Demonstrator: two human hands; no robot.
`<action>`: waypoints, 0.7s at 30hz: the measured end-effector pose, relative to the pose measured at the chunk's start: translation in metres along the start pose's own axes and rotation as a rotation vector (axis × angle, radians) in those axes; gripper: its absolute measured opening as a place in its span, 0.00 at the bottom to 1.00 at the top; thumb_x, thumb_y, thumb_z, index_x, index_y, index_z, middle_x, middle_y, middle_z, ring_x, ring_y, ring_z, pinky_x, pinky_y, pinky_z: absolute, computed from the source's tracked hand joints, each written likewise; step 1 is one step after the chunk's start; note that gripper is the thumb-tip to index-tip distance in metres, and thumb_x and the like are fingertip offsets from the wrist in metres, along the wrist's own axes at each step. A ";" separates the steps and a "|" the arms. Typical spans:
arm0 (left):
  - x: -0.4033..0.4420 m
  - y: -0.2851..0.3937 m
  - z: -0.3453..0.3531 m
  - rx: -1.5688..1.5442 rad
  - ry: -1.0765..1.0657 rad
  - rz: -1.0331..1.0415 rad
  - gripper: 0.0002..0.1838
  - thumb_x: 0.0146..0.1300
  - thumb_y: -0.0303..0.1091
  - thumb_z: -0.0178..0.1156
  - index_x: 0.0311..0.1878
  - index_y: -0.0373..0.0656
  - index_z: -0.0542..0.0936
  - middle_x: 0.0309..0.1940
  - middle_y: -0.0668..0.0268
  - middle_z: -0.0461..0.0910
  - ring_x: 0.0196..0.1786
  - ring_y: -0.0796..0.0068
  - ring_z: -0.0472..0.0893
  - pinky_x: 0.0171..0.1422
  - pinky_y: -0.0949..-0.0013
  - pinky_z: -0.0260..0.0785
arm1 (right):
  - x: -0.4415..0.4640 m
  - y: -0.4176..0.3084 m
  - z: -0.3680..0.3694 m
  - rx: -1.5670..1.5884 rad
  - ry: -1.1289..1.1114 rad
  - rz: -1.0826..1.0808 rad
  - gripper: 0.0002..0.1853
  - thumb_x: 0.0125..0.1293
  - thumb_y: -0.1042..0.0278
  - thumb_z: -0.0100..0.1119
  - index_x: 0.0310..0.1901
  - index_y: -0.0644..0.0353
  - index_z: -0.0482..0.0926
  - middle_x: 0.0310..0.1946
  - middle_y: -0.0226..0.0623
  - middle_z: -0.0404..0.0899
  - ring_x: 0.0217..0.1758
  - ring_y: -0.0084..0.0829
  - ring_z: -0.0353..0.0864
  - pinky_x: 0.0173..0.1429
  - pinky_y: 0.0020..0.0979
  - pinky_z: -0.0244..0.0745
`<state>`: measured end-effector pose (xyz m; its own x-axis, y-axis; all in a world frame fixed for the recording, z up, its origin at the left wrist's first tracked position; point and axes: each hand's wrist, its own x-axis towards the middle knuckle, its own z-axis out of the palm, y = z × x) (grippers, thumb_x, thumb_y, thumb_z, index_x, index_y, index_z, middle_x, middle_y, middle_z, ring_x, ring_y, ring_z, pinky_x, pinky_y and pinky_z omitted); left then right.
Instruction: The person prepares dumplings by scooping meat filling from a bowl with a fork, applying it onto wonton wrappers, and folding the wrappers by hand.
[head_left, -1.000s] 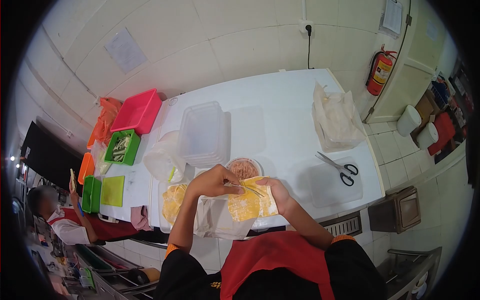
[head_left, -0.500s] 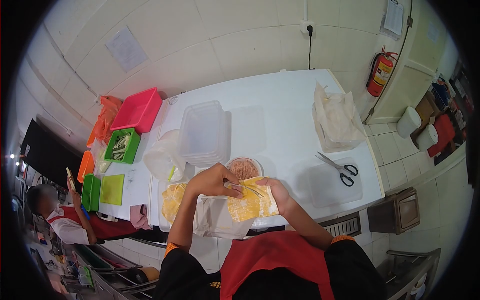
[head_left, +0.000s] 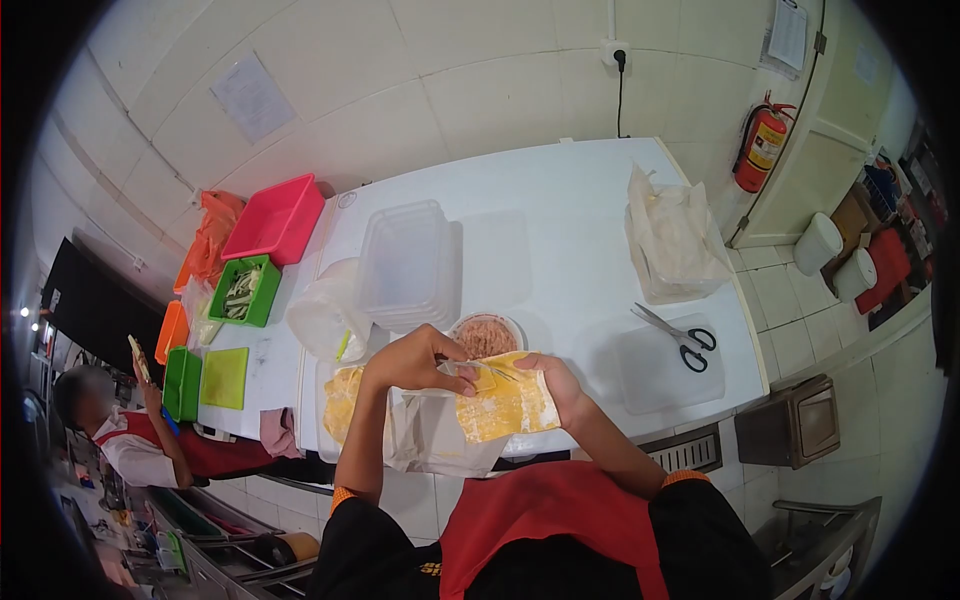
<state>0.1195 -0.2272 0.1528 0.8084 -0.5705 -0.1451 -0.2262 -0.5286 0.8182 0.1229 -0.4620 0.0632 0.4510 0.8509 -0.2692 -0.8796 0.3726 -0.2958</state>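
Yellow square dough wrappers (head_left: 510, 412), dusted with white flour, hang in front of me. My right hand (head_left: 560, 385) is closed on their right edge, thumb on top. At their upper left corner, the fingers of my left hand (head_left: 420, 360) are pinched around a thin metal tool (head_left: 485, 368), whose exact kind I cannot make out. The tool lies across the top of the wrappers. Just beyond is a round white bowl of pinkish minced meat (head_left: 488, 335). More yellow wrappers (head_left: 343, 395) lie left of my left wrist, partly hidden by my arm.
Stacked clear plastic containers (head_left: 402, 265) stand behind my left hand, beside a clear bag (head_left: 325, 315). Black-handled scissors (head_left: 692, 350) rest on a translucent lid (head_left: 660, 390) at right. A paper-lined container (head_left: 680, 240) stands behind. A co-worker (head_left: 150, 440) is at far left by green boxes.
My left hand has shifted slightly left and up with the metal tool. A corner of the top wrapper now looks folded over near its fingers. My right hand stays nearly still.
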 end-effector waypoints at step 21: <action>-0.029 0.038 0.010 -0.063 0.232 0.231 0.21 0.40 0.12 0.62 0.41 0.38 0.86 0.36 0.60 0.87 0.41 0.72 0.87 0.37 0.77 0.72 | -0.042 -0.002 0.030 -0.028 -0.027 -0.119 0.28 0.64 0.64 0.48 0.63 0.72 0.64 0.56 0.53 0.75 0.56 0.45 0.79 0.63 0.43 0.74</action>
<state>0.0818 -0.2371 0.1825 0.8432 -0.5090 0.1730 -0.3899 -0.3574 0.8487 0.1011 -0.4877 0.1024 0.5471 0.8112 -0.2064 -0.8156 0.4611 -0.3495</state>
